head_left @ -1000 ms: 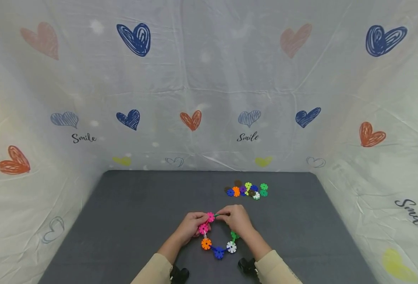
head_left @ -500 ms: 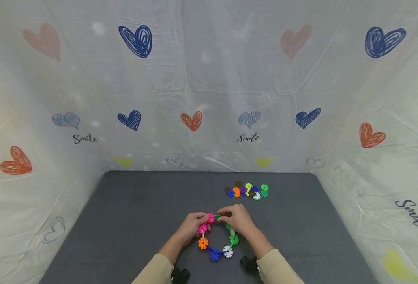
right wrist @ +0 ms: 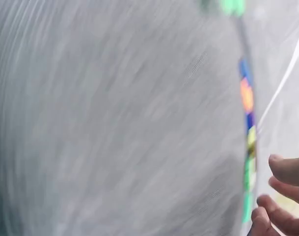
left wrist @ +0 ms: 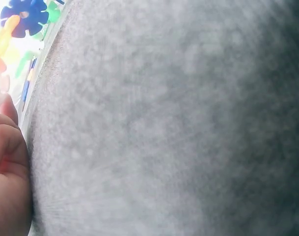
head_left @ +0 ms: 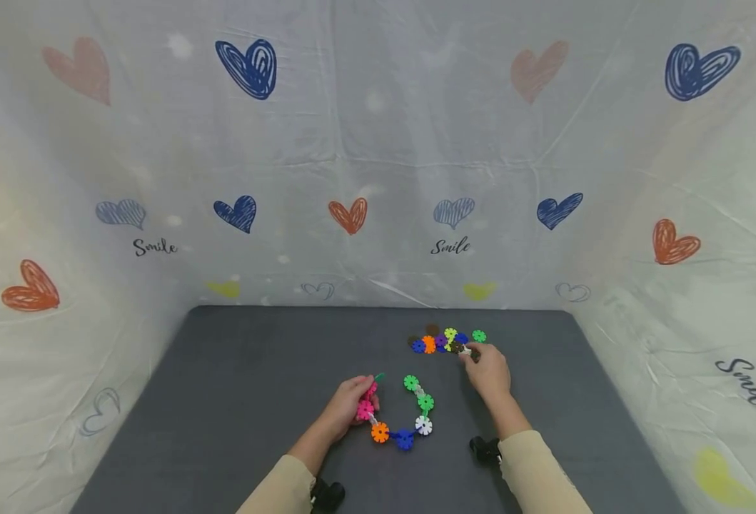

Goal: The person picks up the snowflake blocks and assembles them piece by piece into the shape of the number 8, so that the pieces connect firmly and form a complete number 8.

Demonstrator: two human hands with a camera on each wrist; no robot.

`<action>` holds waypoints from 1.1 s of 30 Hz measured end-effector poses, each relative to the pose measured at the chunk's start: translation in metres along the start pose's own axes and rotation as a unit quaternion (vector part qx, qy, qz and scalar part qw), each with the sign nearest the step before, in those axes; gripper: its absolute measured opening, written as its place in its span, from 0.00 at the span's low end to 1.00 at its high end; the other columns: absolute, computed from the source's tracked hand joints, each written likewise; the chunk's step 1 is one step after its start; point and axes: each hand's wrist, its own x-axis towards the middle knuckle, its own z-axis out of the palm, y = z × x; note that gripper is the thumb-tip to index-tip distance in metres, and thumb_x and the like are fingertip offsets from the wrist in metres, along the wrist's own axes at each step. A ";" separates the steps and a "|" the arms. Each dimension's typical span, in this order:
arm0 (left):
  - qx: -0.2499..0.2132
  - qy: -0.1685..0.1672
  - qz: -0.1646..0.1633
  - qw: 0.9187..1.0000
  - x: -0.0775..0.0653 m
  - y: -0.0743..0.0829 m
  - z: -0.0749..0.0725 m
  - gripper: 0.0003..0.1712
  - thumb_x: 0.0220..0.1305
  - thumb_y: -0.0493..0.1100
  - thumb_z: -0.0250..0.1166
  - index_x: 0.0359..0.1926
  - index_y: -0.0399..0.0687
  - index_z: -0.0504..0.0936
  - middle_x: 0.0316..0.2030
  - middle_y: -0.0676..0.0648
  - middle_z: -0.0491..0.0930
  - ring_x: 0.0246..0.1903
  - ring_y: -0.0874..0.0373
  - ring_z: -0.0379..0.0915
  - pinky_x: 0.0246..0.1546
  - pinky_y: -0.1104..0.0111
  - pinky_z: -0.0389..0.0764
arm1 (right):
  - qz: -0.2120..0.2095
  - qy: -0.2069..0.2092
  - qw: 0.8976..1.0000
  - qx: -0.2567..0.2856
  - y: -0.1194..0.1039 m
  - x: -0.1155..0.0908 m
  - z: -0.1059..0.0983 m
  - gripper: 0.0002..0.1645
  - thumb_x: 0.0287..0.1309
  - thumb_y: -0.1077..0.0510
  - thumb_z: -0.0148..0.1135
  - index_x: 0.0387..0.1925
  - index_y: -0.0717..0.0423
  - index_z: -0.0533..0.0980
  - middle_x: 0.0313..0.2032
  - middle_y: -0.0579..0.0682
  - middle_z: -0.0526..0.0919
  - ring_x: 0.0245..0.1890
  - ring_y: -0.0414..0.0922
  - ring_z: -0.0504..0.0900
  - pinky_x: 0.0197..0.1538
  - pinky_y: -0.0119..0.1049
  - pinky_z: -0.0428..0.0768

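My left hand pinches the pink end of a chain of snowflake-shaped plastic discs. A green disc, seen edge-on, sticks out above its fingertips. From the pink disc, the chain curves through an orange disc, a blue disc and a white disc to a green end disc, leaving the loop with a gap at the top. My right hand reaches to the loose discs, its fingertips at a white disc. In the right wrist view, thumb and fingers stand apart with nothing visible between them.
Loose discs, among them an orange one and a green one, lie grouped toward the back of the dark grey table. A pale cloth printed with hearts hangs behind and at both sides.
My right hand has let go of the green disc by the left hand and moved right and back to the loose discs. The chain's free end now lies apart; the left hand still holds the pink end.
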 end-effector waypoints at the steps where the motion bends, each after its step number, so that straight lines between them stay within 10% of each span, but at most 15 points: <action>1: 0.003 0.003 0.000 1.000 0.000 0.000 0.000 0.26 0.79 0.56 0.49 0.42 0.34 0.73 0.23 0.51 0.79 0.15 0.66 0.65 0.15 0.74 0.67 | 0.007 -0.004 1.000 -0.013 0.004 0.001 0.000 0.24 0.63 0.53 0.69 0.58 0.58 0.80 0.53 0.63 0.81 0.51 0.60 0.81 0.51 0.57 0.79; 33: 0.010 -0.002 0.004 1.000 -0.004 0.004 0.000 0.12 0.74 0.39 0.46 0.34 0.42 0.73 0.23 0.49 0.79 0.12 0.65 0.62 0.13 0.74 0.67 | 0.045 0.028 0.998 0.028 0.021 0.000 0.004 0.17 0.58 0.56 0.74 0.47 0.59 0.82 0.40 0.57 0.86 0.40 0.55 0.83 0.44 0.53 0.79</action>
